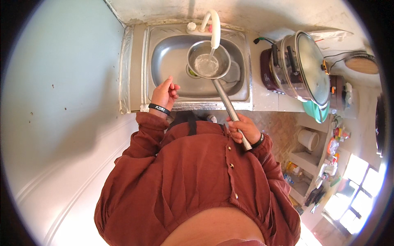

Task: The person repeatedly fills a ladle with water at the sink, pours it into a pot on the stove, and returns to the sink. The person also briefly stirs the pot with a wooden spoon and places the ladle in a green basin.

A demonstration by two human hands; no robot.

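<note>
A long-handled metal water ladle (208, 46) is held over the stainless steel sink (172, 61), its round bowl under the white faucet (216, 33). Water (211, 53) runs from the spout into the bowl, and foamy-looking water covers its bottom. My right hand (244, 127) grips the ladle's metal tube handle near its lower end, close to my body. Above the sink's front left edge is my left hand (166, 93), loosely curled and holding nothing. Below the bowl, partly hidden by it, the drain (191, 73) has green scraps in it.
A white tap knob (191, 26) sits left of the spout. On the right of the counter (264, 103) stands a large lidded steamer pot (311, 69) on a dark electric base (267, 72). A teal basin (317, 112) sits beside it. Shelves (304, 160) hold a white bucket (308, 140).
</note>
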